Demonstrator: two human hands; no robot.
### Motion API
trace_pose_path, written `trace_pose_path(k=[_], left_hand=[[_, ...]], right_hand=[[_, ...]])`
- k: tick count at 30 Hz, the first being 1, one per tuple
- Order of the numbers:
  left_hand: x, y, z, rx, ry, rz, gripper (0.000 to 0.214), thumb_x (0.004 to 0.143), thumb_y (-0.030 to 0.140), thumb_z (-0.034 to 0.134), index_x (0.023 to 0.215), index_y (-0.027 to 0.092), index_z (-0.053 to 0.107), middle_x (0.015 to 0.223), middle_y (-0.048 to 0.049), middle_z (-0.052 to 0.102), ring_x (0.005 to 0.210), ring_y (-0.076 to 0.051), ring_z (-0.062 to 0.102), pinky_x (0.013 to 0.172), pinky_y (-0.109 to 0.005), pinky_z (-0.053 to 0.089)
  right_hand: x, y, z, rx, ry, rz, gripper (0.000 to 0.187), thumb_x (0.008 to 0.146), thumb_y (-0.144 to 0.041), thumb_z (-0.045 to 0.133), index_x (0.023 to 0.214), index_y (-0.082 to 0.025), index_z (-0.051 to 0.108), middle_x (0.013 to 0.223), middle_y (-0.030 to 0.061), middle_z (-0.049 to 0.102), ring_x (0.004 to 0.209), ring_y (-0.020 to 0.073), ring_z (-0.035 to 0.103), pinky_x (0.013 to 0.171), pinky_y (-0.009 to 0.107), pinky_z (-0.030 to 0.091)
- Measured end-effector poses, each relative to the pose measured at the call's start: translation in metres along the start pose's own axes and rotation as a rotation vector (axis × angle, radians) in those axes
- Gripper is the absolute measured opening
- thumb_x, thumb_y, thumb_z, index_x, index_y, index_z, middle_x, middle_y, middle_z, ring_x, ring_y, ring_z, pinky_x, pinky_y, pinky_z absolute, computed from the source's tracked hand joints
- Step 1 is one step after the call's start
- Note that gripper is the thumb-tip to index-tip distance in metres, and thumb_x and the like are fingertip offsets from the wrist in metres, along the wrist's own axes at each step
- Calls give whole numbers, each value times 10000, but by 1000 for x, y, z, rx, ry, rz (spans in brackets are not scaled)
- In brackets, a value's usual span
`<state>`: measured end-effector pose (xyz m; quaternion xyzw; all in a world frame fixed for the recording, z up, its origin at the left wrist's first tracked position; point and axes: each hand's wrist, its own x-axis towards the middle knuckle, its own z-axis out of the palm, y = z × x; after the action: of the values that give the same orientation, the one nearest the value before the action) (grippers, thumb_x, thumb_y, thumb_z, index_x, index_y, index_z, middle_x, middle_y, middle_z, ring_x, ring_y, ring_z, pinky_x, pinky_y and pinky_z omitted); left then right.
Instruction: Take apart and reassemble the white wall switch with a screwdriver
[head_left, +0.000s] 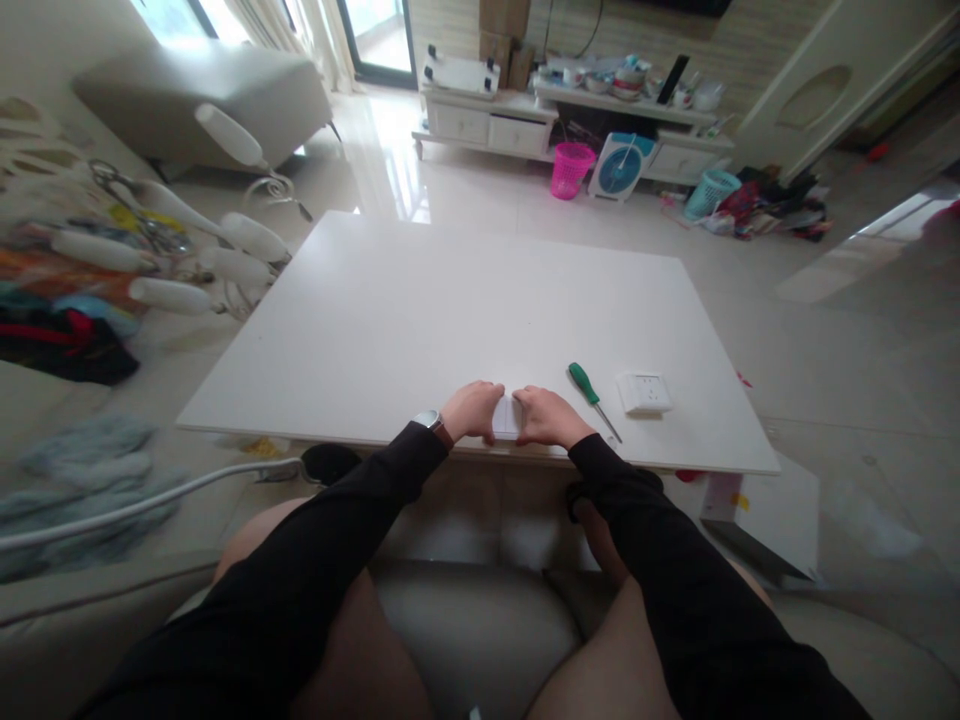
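Between my two hands, at the near edge of the white table (420, 310), is a white wall switch panel (507, 417) with a line down its face. My left hand (474, 410), with a watch (429, 419) at the wrist, grips the panel's left side. On its right side the fingers of my right hand (549, 417) are closed. Fingers cover both side edges of the panel. To the right lies a screwdriver (585, 384) with a green handle, its shaft pointing toward me. Beyond it sits a white wall socket (645, 393).
A floor lamp (232, 240) with several white shades stands at the table's left. Across the floor are a pink basket (571, 170), a blue fan (621, 168) and a low white cabinet (457, 125). Below the table's right end is a white box (780, 505).
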<state>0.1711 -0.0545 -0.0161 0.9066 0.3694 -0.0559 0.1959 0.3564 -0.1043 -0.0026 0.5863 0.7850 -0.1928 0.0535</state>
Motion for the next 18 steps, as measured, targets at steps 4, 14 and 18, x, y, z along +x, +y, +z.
trace_pose_path(k=[4,14,18], left_hand=[[1,-2,2,2,13,5,763,528,475,991,1109,130,637,1109,-179,748,1044,-360,723,829,-385,557],[2,-1,1,1,-5,-7,780,514,541,998,1088,122,678,1092,-186,761,1029,-366,735,843,-393,568],[2,0,0,15,-21,-1,757,532,541,993,1080,116,691,1085,-182,766,1026,-362,741,845,-386,573]], right_hand=[[0,0,0,8,7,-2,602,600,-379,975,1076,-166,675,1131,137,739,1026,288,722,865,328,527],[-3,-3,-4,28,-6,19,570,615,-351,974,1074,-183,682,1045,141,793,974,316,758,781,320,516],[-1,-1,-2,12,-12,7,621,613,-371,979,1117,-169,676,1077,153,794,1005,321,760,789,314,520]])
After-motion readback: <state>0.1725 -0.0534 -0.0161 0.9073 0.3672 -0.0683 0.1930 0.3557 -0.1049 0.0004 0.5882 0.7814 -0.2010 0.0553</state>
